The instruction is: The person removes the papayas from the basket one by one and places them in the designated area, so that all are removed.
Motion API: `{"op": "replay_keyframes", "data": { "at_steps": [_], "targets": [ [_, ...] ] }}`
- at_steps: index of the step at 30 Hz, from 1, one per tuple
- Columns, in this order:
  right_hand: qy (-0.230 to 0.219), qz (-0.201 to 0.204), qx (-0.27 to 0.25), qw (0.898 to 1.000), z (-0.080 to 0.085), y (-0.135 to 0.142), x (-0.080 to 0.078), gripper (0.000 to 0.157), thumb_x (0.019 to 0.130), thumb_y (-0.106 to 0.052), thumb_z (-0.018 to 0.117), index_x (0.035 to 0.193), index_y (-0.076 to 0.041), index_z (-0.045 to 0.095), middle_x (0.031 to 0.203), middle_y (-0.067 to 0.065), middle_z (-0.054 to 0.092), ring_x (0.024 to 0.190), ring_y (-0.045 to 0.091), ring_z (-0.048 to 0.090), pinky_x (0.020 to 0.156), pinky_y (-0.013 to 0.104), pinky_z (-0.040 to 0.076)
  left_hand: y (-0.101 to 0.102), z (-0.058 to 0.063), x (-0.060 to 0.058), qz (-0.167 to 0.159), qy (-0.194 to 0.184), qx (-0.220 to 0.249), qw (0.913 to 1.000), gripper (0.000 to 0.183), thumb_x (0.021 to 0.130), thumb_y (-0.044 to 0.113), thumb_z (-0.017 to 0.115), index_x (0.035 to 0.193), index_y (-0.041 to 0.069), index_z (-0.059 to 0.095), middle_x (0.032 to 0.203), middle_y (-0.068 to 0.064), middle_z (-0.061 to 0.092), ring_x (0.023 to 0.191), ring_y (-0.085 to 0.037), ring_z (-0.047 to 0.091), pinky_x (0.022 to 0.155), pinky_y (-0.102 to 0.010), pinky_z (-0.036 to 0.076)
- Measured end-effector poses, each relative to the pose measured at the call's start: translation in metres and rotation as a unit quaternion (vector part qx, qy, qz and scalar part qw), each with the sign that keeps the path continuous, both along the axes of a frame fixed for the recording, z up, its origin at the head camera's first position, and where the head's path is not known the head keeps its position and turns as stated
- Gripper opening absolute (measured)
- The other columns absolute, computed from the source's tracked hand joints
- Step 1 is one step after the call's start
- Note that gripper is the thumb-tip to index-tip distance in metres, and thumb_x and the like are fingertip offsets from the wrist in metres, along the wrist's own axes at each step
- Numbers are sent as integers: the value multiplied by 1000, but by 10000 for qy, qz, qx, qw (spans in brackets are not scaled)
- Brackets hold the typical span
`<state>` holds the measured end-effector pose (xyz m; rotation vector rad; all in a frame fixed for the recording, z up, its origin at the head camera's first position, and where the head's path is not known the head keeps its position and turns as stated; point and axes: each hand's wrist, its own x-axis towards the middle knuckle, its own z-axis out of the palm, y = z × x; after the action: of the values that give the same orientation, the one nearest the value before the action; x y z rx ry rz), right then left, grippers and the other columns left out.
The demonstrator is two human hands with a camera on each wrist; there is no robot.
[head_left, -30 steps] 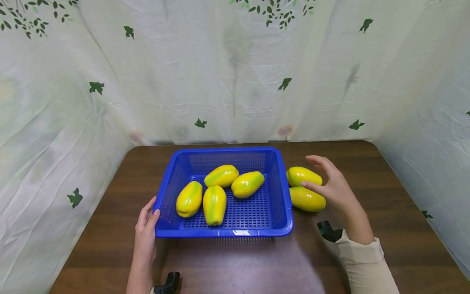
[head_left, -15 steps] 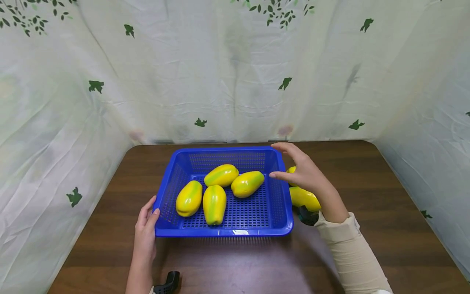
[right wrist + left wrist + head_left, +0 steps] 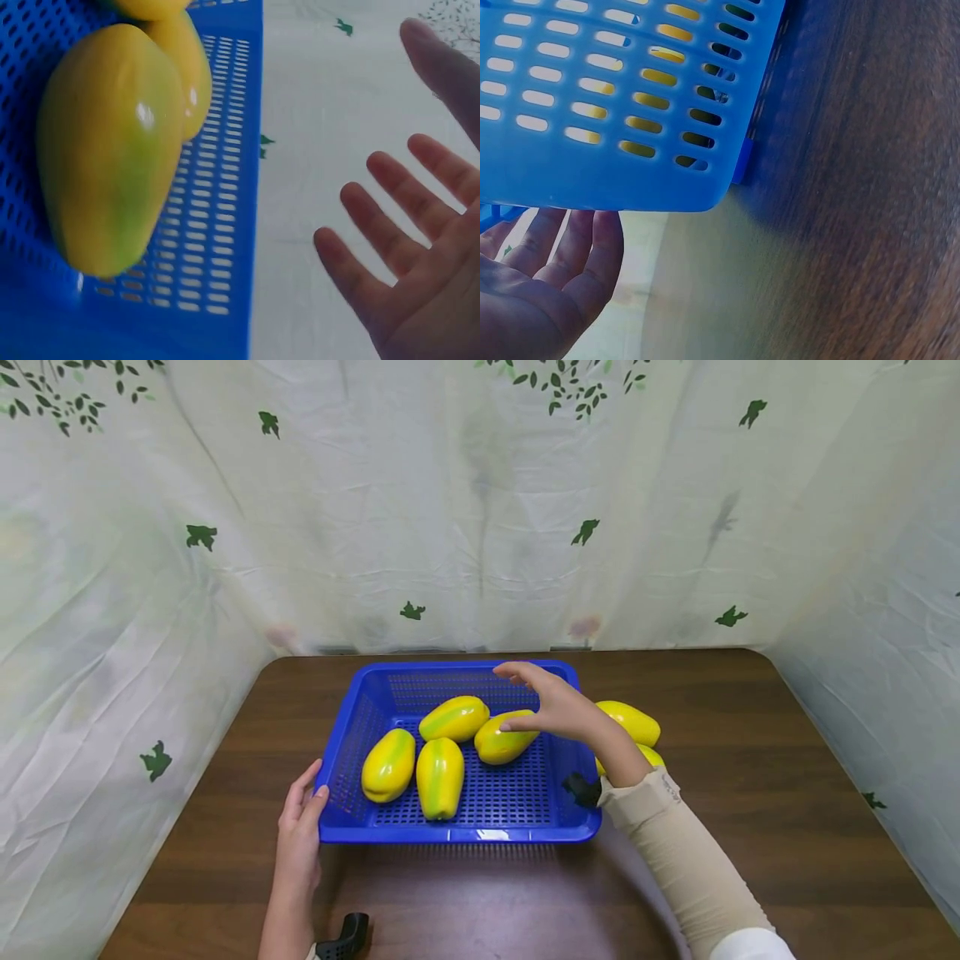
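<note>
A blue plastic basket [image 3: 461,836] with perforated walls sits on the wooden table and holds several yellow papayas [image 3: 440,779] streaked with green. At its left edge my left hand [image 3: 298,822] grips the rim, thumb on top; the left wrist view shows the fingers [image 3: 592,259] against the outside of the basket wall. Above the right part of the basket is my right hand [image 3: 558,703], fingers spread and holding nothing. Its thumb overlaps the rightmost papaya [image 3: 501,745] in the head view; the right wrist view shows that hand [image 3: 420,255] apart from the papayas [image 3: 112,150].
Two more papayas [image 3: 632,722] lie on the table [image 3: 750,760] just right of the basket, partly hidden by my right forearm. A pale curtain [image 3: 480,527] printed with green leaf shapes encloses the table at the back and sides.
My right hand has moved left, from over the two papayas on the table to above the basket. The left hand and the basket have stayed in place.
</note>
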<state>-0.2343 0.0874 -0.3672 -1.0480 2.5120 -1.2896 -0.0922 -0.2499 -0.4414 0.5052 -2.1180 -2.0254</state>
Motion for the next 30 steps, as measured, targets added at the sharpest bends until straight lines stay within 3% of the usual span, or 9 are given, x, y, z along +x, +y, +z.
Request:
{"op": "replay_keyframes", "data": {
  "at_steps": [11,21,30],
  "targets": [
    [-777,364,584,9946,-25,-14,-18,68,78,-17,71,135,-8,37,136,7,37,124,34,32,97,46,29,-1,-3,-1,3,45,8,10000,44,96,29,41,138,18,35,122,-6,43,98,-13,49,75,-18,44],
    [-1127,531,900,9881,-39,-14,-22,64,79,-11,70,134,-9,39,136,8,38,126,27,29,100,43,25,0,-3,-1,17,224,38,9997,43,96,27,41,137,16,36,116,-2,47,96,-12,50,75,-18,44],
    [-1239,682,1151,9832,-46,-14,-24,60,78,-7,69,131,-11,43,135,7,39,125,25,31,100,41,27,1,-2,-2,104,82,65,9999,43,96,27,41,137,17,36,120,-5,45,98,-13,50,75,-17,44]
  ]
}}
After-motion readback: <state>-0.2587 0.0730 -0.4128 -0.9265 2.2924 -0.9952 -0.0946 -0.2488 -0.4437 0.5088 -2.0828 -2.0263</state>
